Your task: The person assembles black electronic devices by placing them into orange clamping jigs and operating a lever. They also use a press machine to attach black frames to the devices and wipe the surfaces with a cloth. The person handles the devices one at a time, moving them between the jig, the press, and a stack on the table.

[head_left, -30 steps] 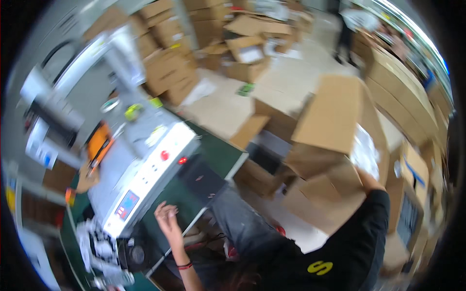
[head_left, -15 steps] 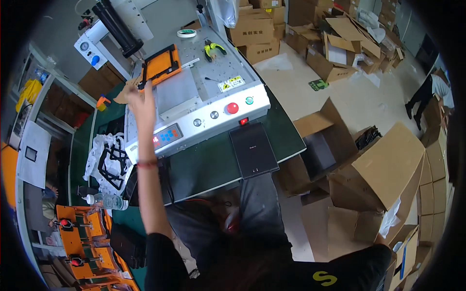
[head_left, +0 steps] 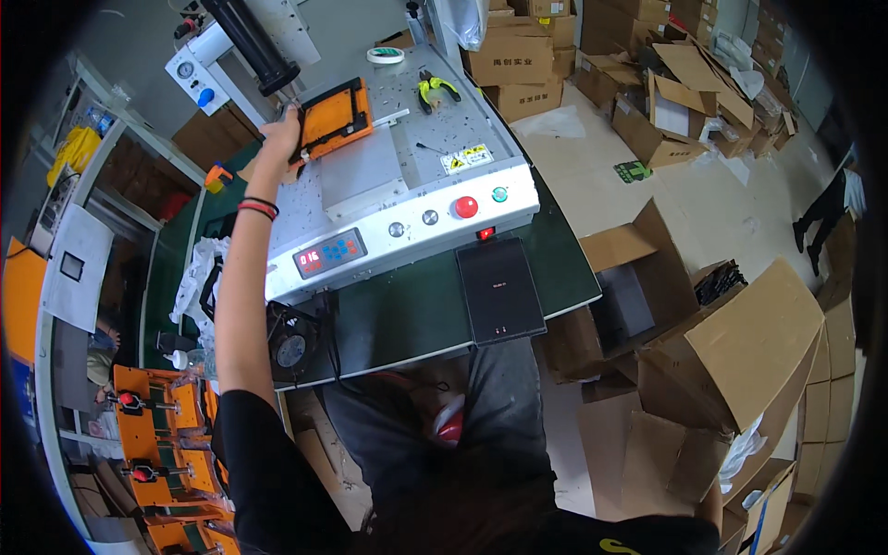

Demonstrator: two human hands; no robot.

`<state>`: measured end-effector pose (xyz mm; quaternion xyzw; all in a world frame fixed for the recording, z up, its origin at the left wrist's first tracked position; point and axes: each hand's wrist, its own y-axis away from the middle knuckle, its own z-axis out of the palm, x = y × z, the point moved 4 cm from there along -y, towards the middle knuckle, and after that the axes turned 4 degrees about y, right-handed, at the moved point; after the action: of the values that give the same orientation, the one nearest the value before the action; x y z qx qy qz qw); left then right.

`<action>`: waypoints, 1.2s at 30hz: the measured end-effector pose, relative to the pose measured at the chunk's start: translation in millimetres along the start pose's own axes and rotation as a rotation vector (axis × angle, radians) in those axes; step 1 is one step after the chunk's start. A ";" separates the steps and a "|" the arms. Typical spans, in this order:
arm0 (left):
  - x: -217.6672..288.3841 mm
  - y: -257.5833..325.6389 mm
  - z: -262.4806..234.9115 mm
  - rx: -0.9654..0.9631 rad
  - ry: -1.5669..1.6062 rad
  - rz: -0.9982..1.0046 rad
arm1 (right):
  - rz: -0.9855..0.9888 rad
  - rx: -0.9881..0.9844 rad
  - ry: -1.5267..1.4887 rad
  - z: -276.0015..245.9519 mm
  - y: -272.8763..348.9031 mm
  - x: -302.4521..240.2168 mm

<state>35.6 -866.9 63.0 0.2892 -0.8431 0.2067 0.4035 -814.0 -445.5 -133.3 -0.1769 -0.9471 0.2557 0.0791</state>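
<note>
Orange fixture plate point(head_left: 335, 118), framed in black, lies on the grey machine top point(head_left: 435, 139) near its far left corner, directly below the black cylinder point(head_left: 252, 42) of the press head that slants down from above. The left hand point(head_left: 280, 136) is stretched out to the plate's left edge, fingers curled over that edge and seemingly gripping it, though how firmly they close cannot be told at this distance. The right hand is out of view; what it does or holds cannot be told.

The main hazard, as I judge it, is the position of the hand under the press cylinder: if the head comes down while the fingers are on the plate's edge, they could be pinched. The red button point(head_left: 465, 207) and the green button point(head_left: 499, 194) sit on the front panel at the near edge of the machine, close to the person's body, so an accidental knock there seems possible. The arm is fully extended, so a one-sided pull could skew the plate or let it slip toward the left edge of the machine. Yellow-handled pliers point(head_left: 434, 88) and a roll of tape point(head_left: 385, 55) lie loose on the far part of the top and could be swept off by a sliding plate.
</note>
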 end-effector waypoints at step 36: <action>-35.2 -57.9 10.4 -0.336 0.072 -0.035 | -0.127 -1.443 -1.657 -231.3 -147.2 -390.9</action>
<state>85.5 -904.9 35.4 0.2248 -0.8457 0.0662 0.4794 -440.2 -605.4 117.0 0.0940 -0.6408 -0.3231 -0.6900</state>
